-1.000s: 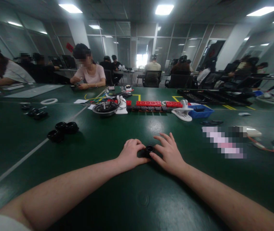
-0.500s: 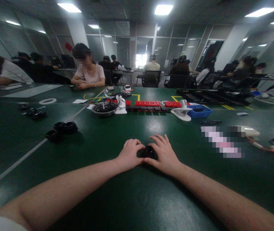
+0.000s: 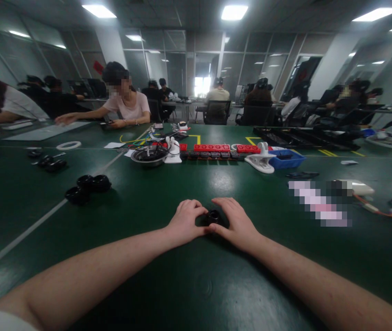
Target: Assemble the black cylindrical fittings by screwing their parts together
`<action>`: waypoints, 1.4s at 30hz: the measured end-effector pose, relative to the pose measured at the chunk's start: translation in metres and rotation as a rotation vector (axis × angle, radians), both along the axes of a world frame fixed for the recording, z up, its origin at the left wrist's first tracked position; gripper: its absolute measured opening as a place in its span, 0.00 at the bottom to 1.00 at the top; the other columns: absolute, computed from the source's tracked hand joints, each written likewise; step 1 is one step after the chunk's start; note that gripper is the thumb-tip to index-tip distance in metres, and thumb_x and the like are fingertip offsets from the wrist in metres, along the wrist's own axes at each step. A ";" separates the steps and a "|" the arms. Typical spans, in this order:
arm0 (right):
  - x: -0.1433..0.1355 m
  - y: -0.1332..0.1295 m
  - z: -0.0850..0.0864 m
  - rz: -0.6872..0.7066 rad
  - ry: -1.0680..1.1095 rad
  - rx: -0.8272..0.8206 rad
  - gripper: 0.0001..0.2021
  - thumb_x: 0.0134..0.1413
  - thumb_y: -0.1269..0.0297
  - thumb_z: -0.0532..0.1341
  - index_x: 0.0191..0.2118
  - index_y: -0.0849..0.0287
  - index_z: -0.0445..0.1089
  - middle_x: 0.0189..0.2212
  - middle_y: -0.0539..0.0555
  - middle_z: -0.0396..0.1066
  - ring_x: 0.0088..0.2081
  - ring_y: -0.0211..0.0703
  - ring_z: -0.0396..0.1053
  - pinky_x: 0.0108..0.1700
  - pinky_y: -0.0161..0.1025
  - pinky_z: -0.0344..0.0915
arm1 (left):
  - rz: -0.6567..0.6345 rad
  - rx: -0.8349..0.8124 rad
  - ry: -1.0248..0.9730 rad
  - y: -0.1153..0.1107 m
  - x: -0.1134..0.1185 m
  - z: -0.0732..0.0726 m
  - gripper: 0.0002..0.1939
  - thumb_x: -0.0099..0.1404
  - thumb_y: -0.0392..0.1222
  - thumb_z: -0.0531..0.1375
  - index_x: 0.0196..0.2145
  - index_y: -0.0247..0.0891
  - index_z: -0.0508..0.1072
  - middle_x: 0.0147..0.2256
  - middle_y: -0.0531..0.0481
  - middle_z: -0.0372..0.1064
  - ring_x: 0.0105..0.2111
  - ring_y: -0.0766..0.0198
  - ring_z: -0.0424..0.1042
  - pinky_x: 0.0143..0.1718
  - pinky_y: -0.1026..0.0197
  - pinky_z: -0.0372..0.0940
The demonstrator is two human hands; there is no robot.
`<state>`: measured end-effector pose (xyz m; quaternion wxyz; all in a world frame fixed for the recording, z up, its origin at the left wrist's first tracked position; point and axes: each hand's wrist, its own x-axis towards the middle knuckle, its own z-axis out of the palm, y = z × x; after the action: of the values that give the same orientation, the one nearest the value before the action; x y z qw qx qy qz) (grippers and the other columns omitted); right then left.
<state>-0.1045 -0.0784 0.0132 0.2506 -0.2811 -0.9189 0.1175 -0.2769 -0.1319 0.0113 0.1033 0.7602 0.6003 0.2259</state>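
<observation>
Black part (image 3: 213, 216): on the table (image 3: 182, 285) in front of me, between my two hands, its round opening facing up.
Left hand (image 3: 184, 221): curled around the part's left side, index finger and thumb closed on it.
Right hand (image 3: 239, 223): half curled on the other side, thumb at the near edge; I cannot tell whether it grips.
Change: my right fingers, spread a moment ago, are now closer together, so the part looks better steadied from both sides. Across the table, a co-worker (image 3: 132, 108) now has one arm stretched out.
Black round pieces (image 3: 77, 195): grouped on the table to my left, well apart from my hands.
Farther back: metal bowl (image 3: 147, 161), red blocks (image 3: 212, 148), white clip stand (image 3: 263, 163) beside a blue bin (image 3: 290, 161).
Writing: marks on the red blocks are too small to read; I can make out no brand or label.
</observation>
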 end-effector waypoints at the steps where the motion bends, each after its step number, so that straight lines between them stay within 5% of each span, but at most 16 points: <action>1: 0.000 0.000 0.001 0.007 0.028 -0.006 0.27 0.45 0.49 0.56 0.49 0.61 0.58 0.45 0.60 0.62 0.47 0.49 0.58 0.49 0.51 0.55 | -0.001 0.003 0.000 0.000 0.000 0.000 0.20 0.50 0.56 0.57 0.35 0.40 0.69 0.36 0.49 0.60 0.39 0.59 0.58 0.43 0.54 0.54; 9: -0.002 -0.006 0.008 0.019 0.016 0.034 0.30 0.42 0.50 0.59 0.49 0.61 0.56 0.40 0.58 0.63 0.41 0.48 0.60 0.42 0.46 0.59 | -0.009 0.023 0.005 0.002 -0.001 -0.004 0.17 0.48 0.51 0.61 0.34 0.40 0.69 0.35 0.50 0.60 0.38 0.59 0.58 0.42 0.55 0.55; 15: -0.005 -0.007 0.011 -0.021 -0.092 0.068 0.17 0.46 0.57 0.58 0.42 0.58 0.63 0.34 0.55 0.63 0.37 0.44 0.60 0.38 0.42 0.58 | -0.005 0.040 0.004 0.002 0.000 -0.005 0.14 0.48 0.49 0.60 0.32 0.40 0.68 0.35 0.51 0.60 0.38 0.60 0.58 0.42 0.55 0.55; 22: -0.006 -0.007 0.018 -0.021 -0.130 0.060 0.16 0.45 0.57 0.59 0.41 0.58 0.64 0.32 0.54 0.64 0.35 0.43 0.60 0.37 0.41 0.57 | -0.012 0.051 0.002 0.003 0.000 -0.005 0.16 0.48 0.50 0.60 0.33 0.40 0.68 0.35 0.51 0.60 0.38 0.60 0.58 0.42 0.55 0.55; 35: 0.003 0.003 0.034 -0.088 0.237 -0.252 0.11 0.41 0.65 0.59 0.34 0.58 0.60 0.31 0.51 0.65 0.33 0.40 0.62 0.36 0.38 0.60 | -0.023 0.025 -0.014 0.001 0.000 -0.001 0.20 0.49 0.57 0.58 0.35 0.42 0.69 0.35 0.51 0.60 0.38 0.59 0.58 0.41 0.55 0.55; 42: 0.007 0.006 0.025 -0.075 0.310 -0.174 0.22 0.43 0.68 0.58 0.48 0.54 0.57 0.38 0.52 0.65 0.39 0.42 0.62 0.41 0.42 0.59 | -0.011 0.007 -0.019 0.001 -0.002 -0.002 0.20 0.49 0.57 0.58 0.37 0.43 0.69 0.36 0.51 0.59 0.39 0.59 0.58 0.42 0.54 0.54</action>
<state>-0.0974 -0.0724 0.0383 0.3680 -0.3142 -0.8447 0.2289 -0.2784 -0.1305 0.0097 0.1075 0.7619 0.5941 0.2348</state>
